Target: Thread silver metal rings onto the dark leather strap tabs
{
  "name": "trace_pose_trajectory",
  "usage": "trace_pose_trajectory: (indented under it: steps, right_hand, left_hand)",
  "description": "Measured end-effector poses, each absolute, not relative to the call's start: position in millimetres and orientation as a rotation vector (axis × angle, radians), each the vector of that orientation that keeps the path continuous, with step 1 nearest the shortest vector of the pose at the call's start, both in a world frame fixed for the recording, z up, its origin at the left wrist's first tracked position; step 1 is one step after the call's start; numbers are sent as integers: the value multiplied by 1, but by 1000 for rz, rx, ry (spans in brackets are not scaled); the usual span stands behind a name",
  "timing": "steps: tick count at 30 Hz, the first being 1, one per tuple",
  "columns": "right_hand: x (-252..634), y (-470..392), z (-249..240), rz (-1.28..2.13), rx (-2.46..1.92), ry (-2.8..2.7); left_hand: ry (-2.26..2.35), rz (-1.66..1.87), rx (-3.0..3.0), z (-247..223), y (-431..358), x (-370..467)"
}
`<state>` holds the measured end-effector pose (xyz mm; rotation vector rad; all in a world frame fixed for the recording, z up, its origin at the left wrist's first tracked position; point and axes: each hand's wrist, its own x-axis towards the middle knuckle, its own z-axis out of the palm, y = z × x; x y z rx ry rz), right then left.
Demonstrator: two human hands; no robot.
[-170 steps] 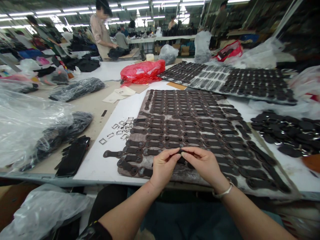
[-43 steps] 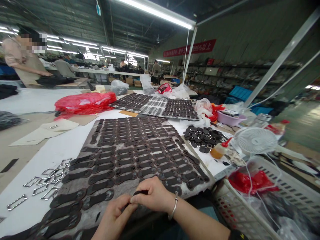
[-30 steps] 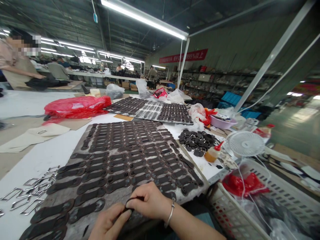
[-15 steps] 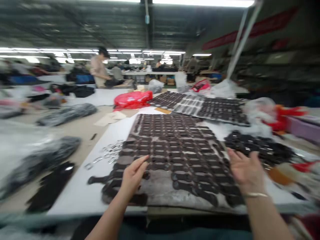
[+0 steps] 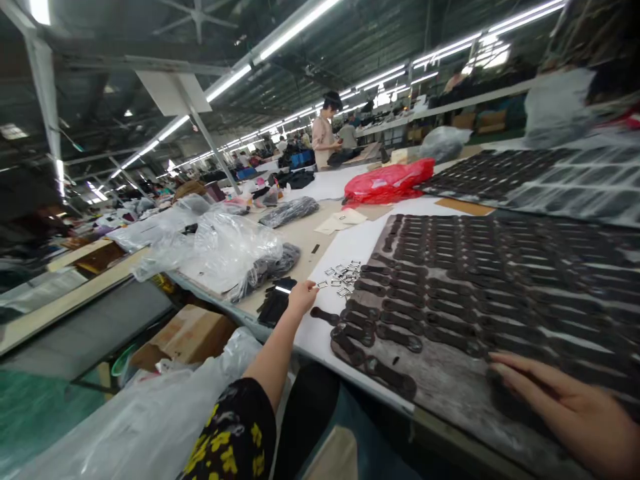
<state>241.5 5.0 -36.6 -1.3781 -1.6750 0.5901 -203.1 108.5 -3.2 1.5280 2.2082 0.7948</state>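
Observation:
My left hand (image 5: 302, 300) reaches to the near edge of a loose pile of silvery rectangular buckles (image 5: 345, 280). Its fingers are pinched together at one metal buckle (image 5: 323, 285). Rows of dark brown strap pieces (image 5: 400, 323) with rounded ends lie on a greyish board (image 5: 440, 380). Low over the board's near right part is my right hand (image 5: 565, 403), its thumb and fingers close together. A blurred dark strap piece (image 5: 500, 395) shows under those fingers and appears gripped; the palm hides part of it.
Left of the white sheet (image 5: 320, 333) lie a black bundle (image 5: 275, 303) and clear plastic bags (image 5: 235, 237). A red plastic bag (image 5: 387, 181) sits farther back, with a second board of strap pieces (image 5: 480, 175) behind. A cardboard box (image 5: 187, 337) stands below the table edge. Another person (image 5: 325, 140) stands beyond.
The view has turned left. My left hand has moved from above the board to the buckles and pinched. My right hand, open before, has come over the board with its fingers closed in.

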Motion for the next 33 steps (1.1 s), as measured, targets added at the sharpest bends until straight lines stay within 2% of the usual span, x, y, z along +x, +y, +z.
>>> trace_pose_trajectory:
  steps: [6,10,13,17,23,25,28,33]
  right_hand:
    - [201,5,-24,683,-1301,-1985]
    - [188,6,-18,633,-1275,-2051]
    - [180,10,-17,575,-1343,-2057]
    - [162,16,-19,502,-1362,-2114]
    - [126,22,-17,350,-1416,-2270]
    - [117,24,-14,303,-1455,-2307]
    - [107,26,-9,195,-1542,-2371]
    - [97,31,-6,88,-1715,-2467]
  left_hand:
    - [2255,414,1515,-5,134,-220]
    - [2220,362,1441,1,149,-222]
    - [2167,472,1364,5,152,-223]
    - [1990,793,1242,16,137,-215]
    - [1528,1256,1030,37,97,-155]
    - [1191,1388,803,37,88,-128]
    - [762,1392,448,28,78,-97]
    - [712,1365,278,13,74,-85]
